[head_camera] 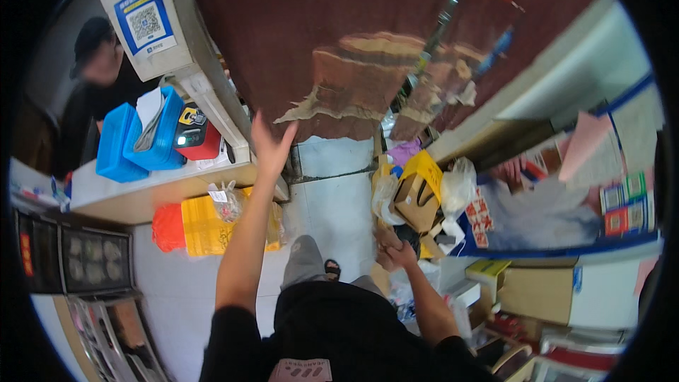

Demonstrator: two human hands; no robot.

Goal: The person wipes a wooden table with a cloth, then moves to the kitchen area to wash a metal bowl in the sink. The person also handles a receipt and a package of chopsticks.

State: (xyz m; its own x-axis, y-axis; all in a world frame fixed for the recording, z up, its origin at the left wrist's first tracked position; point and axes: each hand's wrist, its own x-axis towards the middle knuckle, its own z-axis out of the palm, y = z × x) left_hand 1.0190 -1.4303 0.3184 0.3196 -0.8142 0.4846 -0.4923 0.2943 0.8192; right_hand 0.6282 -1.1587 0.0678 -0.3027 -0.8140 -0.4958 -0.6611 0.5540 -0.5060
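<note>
A dark red-brown curtain with a torn, patched lower edge hangs in front of me. My left hand reaches up to its lower left edge, thumb and fingers spread and nothing seen in them. Whether it touches the cloth is unclear. Lower on the right, my right hand is blurred, its fingers partly curled beside something brownish. I cannot tell whether it grips that. Just beyond this hand are a brown paper bag, a yellow bag and a clear plastic bag.
On the left, a counter bears blue plastic baskets and a red device. A person is behind it. Yellow packages and a red bag lie below. Cardboard boxes stand at lower right. White floor tiles run under the curtain.
</note>
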